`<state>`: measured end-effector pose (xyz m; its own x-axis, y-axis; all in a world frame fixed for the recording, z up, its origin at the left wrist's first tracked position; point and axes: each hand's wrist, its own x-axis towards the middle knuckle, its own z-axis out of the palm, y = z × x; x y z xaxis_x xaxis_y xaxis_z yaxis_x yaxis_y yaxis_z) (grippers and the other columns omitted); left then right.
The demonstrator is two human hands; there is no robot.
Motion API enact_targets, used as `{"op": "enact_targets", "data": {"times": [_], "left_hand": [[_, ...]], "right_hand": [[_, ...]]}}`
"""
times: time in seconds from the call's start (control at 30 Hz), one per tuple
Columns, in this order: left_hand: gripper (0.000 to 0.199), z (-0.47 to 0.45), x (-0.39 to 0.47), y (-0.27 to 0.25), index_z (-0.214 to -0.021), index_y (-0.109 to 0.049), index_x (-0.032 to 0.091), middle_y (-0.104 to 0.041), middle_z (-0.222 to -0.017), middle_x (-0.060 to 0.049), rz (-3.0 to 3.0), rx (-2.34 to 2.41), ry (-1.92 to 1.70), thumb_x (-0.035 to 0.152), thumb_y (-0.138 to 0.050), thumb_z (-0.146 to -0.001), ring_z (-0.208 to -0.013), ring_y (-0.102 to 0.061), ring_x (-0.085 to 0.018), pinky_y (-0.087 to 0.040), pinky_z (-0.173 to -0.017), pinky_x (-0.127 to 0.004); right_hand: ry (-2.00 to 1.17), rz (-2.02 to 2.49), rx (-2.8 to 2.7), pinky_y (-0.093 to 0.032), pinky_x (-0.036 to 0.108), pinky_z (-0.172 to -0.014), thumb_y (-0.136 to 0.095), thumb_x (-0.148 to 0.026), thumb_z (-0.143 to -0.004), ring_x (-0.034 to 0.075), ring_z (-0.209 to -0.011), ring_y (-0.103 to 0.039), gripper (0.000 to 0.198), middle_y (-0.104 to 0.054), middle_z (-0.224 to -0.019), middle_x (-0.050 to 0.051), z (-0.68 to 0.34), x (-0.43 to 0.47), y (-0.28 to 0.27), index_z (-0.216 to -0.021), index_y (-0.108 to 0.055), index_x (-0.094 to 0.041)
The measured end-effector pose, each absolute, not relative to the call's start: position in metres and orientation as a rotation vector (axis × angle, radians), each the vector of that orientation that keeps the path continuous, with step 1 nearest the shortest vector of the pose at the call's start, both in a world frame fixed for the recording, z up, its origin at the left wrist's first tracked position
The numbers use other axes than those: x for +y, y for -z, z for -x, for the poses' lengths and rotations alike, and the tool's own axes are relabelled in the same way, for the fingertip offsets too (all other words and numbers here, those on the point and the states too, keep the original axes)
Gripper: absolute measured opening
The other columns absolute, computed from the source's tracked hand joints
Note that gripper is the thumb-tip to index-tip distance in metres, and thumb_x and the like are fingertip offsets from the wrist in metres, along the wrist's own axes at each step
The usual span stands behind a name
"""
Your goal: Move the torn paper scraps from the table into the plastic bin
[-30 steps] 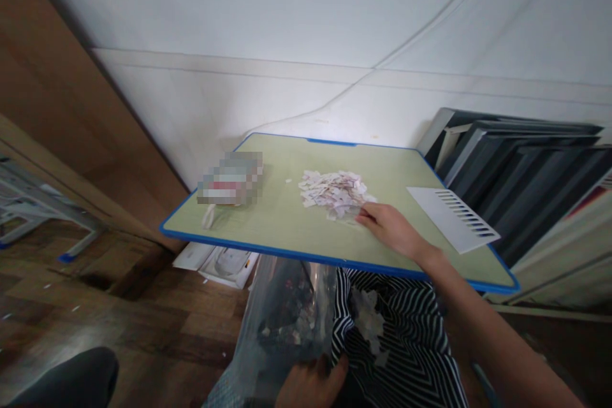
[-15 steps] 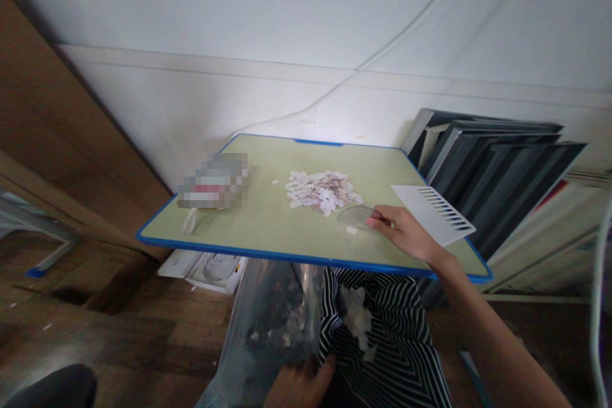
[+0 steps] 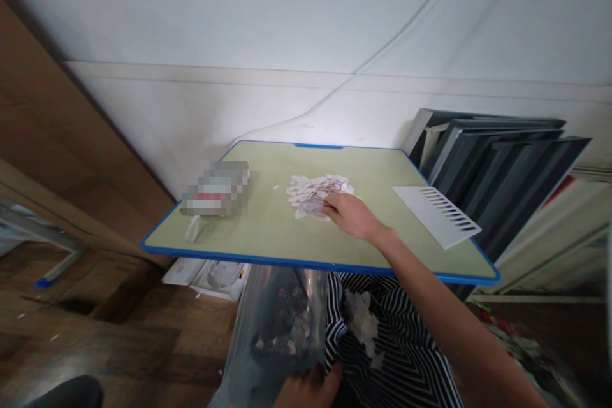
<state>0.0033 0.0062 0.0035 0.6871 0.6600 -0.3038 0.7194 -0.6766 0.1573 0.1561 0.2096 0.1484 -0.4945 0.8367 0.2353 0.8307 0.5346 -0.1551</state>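
Many paper scraps (image 3: 315,186) are left heaped on the tabletop (image 3: 239,236); pale bits (image 3: 364,326) are gathered in striped cloth (image 3: 411,350). Clear protractor (image 3: 312,206) pinched by right hand (image 3: 354,215) fingers; left hand's (image 3: 308,389) grip can't be told.

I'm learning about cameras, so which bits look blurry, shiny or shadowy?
In the head view, the paper scraps by the right hand look soft, the clear bag shows glare, and the lower-right clutter is smeared; a shadow slants across the wall.
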Motion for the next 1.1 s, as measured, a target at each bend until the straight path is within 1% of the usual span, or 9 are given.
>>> {"op": "enact_targets", "data": {"times": [0.07, 0.2, 0.3, 0.47, 0.57, 0.63, 0.77, 0.97, 1.1], "left_hand": [[0.050, -0.005, 0.008, -0.011, -0.125, -0.040, 0.019, -0.063, -0.095, -0.011, -2.604, 1.104, 0.357, 0.009, -0.054, -0.078, -0.075, -0.063, -0.023, -0.051, -0.061, -0.029], [0.051, -0.007, 0.009, -0.018, -0.126, -0.038, 0.020, -0.063, -0.094, -0.010, -2.580, 1.095, 0.403, 0.007, -0.053, -0.079, -0.073, -0.063, -0.022, -0.051, -0.059, -0.027], [0.051, -0.006, 0.007, -0.014, -0.126, -0.039, 0.020, -0.064, -0.092, -0.011, -2.620, 1.091, 0.335, 0.011, -0.055, -0.078, -0.069, -0.063, -0.022, -0.051, -0.057, -0.027], [0.050, -0.003, 0.002, -0.004, -0.123, -0.042, 0.018, -0.064, -0.089, -0.011, -2.651, 1.092, 0.134, 0.011, -0.058, -0.076, -0.067, -0.063, -0.023, -0.052, -0.056, -0.028], [0.052, -0.003, 0.004, -0.006, -0.123, -0.041, 0.019, -0.063, -0.092, -0.012, -2.604, 1.101, 0.187, 0.007, -0.056, -0.075, -0.068, -0.063, -0.024, -0.052, -0.057, -0.030], [0.054, -0.004, 0.005, -0.009, -0.124, -0.040, 0.019, -0.063, -0.093, -0.012, -2.570, 1.101, 0.248, 0.003, -0.054, -0.075, -0.070, -0.063, -0.024, -0.052, -0.058, -0.030], [0.055, -0.004, 0.006, -0.011, -0.126, -0.039, 0.020, -0.062, -0.097, -0.013, -2.530, 1.108, 0.293, 0.001, -0.051, -0.076, -0.075, -0.063, -0.025, -0.051, -0.061, -0.032], [0.058, -0.003, 0.004, -0.011, -0.128, -0.034, 0.021, -0.060, -0.100, -0.011, -2.520, 1.138, 0.315, 0.003, -0.051, -0.076, -0.082, -0.060, -0.023, -0.048, -0.069, -0.032], [0.058, -0.003, 0.005, -0.012, -0.128, -0.034, 0.020, -0.061, -0.097, -0.012, -2.522, 1.121, 0.343, 0.002, -0.050, -0.076, -0.078, -0.062, -0.023, -0.049, -0.064, -0.030]], "right_hand": [[-0.096, 1.383, -2.512, -0.029, 0.024, -0.059, -0.041, -0.027, -0.085, 0.013, -0.066, -0.048, 0.024, -0.055, -0.070, 0.004, -0.172, 0.202, -0.148, -0.066, -0.049, -0.015], [-0.280, 1.341, -2.504, -0.031, 0.024, -0.058, -0.036, -0.028, -0.086, 0.013, -0.061, -0.046, 0.028, -0.051, -0.065, 0.003, -0.211, 0.185, -0.150, -0.064, -0.046, -0.016], [-0.446, 1.385, -2.447, -0.033, 0.024, -0.056, -0.035, -0.032, -0.086, 0.013, -0.060, -0.046, 0.029, -0.049, -0.063, 0.002, -0.240, 0.171, -0.151, -0.063, -0.045, -0.016], [-0.649, 1.456, -2.290, -0.030, 0.024, -0.051, -0.041, -0.044, -0.081, 0.012, -0.054, -0.040, 0.037, -0.041, -0.055, -0.001, -0.272, 0.161, -0.150, -0.056, -0.042, -0.017], [-0.768, 1.454, -2.094, -0.028, 0.024, -0.049, -0.044, -0.053, -0.075, 0.011, -0.052, -0.036, 0.041, -0.037, -0.052, -0.002, -0.278, 0.165, -0.144, -0.054, -0.041, -0.017], [-0.835, 1.457, -1.995, -0.028, 0.024, -0.049, -0.045, -0.056, -0.073, 0.011, -0.052, -0.036, 0.043, -0.038, -0.052, -0.002, -0.277, 0.169, -0.138, -0.055, -0.043, -0.017], [-0.877, 1.476, -2.002, -0.030, 0.024, -0.050, -0.045, -0.057, -0.072, 0.011, -0.053, -0.037, 0.043, -0.040, -0.053, -0.002, -0.271, 0.174, -0.127, -0.056, -0.044, -0.017], [-0.812, 1.405, -2.098, -0.029, 0.024, -0.049, -0.044, -0.057, -0.073, 0.011, -0.053, -0.035, 0.044, -0.036, -0.052, -0.003, -0.266, 0.170, -0.125, -0.053, -0.041, -0.017], [-0.912, 1.393, -2.142, -0.033, 0.025, -0.052, -0.043, -0.054, -0.075, 0.012, -0.055, -0.040, 0.041, -0.043, -0.057, -0.001, -0.267, 0.162, -0.128, -0.058, -0.046, -0.017]]}}
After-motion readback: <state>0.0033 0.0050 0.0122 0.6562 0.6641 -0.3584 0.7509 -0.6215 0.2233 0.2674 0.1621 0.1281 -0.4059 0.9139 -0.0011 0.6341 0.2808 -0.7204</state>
